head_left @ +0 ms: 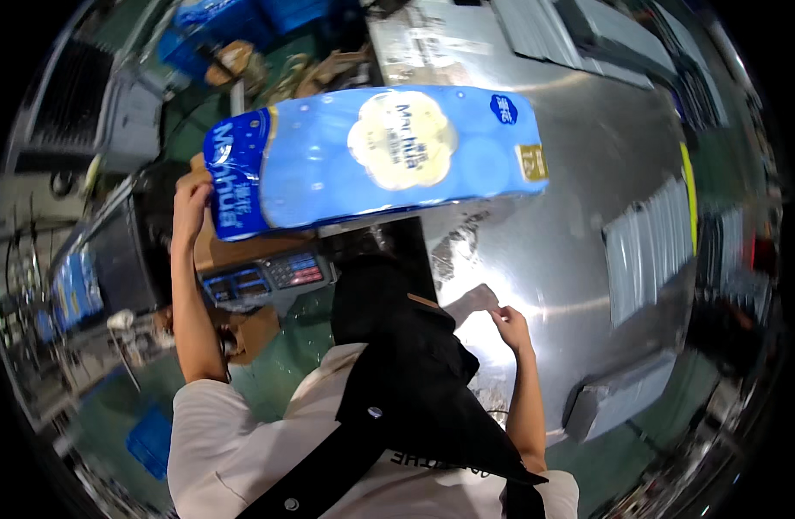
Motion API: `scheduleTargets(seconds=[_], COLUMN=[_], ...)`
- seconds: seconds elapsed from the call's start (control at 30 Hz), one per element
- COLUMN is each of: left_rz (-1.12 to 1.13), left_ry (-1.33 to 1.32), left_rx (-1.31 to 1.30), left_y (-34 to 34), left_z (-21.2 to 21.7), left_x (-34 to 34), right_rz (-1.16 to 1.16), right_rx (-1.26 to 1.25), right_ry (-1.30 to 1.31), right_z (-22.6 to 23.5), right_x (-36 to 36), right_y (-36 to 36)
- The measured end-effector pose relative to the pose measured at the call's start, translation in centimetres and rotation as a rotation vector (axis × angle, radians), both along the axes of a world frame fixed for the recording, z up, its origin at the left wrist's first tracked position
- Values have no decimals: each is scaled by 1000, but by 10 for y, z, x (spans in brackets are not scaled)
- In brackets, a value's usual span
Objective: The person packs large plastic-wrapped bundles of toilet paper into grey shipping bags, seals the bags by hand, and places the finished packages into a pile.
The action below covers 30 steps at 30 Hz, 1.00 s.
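Note:
A long light-blue plastic-wrapped pack of paper rolls (pixel 315 160), with a dark-blue left end and a cream flower-shaped patch, lies across the top middle. Its right part is over the metal table (pixel 561 251). My left hand (pixel 192 203) is closed at the pack's left end, its fingertips partly hidden against the wrap. Low over the table's near part, the fingers of my right hand (pixel 511 327) pinch the corner of a small thin greyish sheet (pixel 471 302). What the sheet is made of, I cannot tell.
A scale with a keypad (pixel 285 273) stands below the pack's left half, beside brown cardboard. Stacks of grey flat bags (pixel 646 246) lie along the table's right side, with more grey stacks (pixel 618 35) at the far edge. Blue crates (pixel 216 35) stand at the far left.

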State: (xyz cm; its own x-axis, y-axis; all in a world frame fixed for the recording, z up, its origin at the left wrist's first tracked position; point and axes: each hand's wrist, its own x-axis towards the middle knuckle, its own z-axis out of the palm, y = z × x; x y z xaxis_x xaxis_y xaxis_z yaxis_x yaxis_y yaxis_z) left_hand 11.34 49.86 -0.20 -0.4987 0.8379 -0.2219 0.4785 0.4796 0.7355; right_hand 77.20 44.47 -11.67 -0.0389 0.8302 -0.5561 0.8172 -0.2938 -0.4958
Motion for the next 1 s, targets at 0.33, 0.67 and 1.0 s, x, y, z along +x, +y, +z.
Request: scheduleTargets(seconds=[0.33,0.67,1.0], left_rz=[-599,-1165,-307], left_ry=[432,-47,-449], left_rx=[186,392,134], left_y=[194,52,86], left_z=[-53,-50,-212], left_x=[191,345,408], right_rz=[-688,-1371,-871], right_rx=[99,413,238], right_ry=[46,717,178], right_z=[6,14,-52], right_x=[26,-71,1], right_y=[-151,-44,-26])
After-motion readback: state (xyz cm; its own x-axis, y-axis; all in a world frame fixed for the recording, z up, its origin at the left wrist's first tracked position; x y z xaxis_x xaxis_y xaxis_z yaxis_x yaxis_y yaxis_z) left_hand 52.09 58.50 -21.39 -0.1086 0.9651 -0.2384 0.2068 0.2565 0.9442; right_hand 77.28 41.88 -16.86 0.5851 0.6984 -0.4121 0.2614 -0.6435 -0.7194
